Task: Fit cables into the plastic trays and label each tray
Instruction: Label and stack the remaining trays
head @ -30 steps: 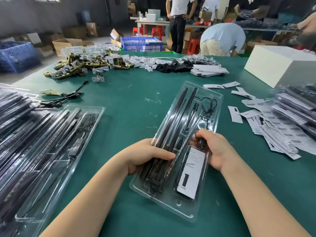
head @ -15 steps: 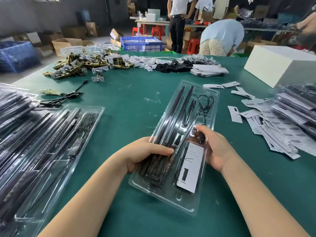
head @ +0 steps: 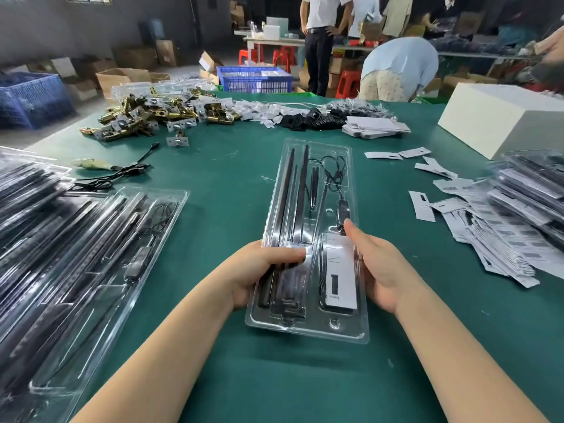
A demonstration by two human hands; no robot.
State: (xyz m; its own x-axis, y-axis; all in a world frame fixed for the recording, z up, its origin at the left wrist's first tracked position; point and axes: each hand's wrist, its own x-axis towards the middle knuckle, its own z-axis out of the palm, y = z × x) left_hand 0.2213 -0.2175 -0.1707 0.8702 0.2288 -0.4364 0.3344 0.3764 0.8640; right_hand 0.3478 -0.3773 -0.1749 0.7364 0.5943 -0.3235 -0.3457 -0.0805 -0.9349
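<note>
Head: 2 hands (head: 268, 270) (head: 381, 267), 1 tray (head: 305, 328)

2 hands: left (head: 259, 270), right (head: 381, 270). 1 tray (head: 308, 326) held, 1 label (head: 340, 270) inside. 1 white box (head: 500, 117). 2 blue crates (head: 254, 79) (head: 30, 99). Tray stacks both sides, uncountable.
</note>
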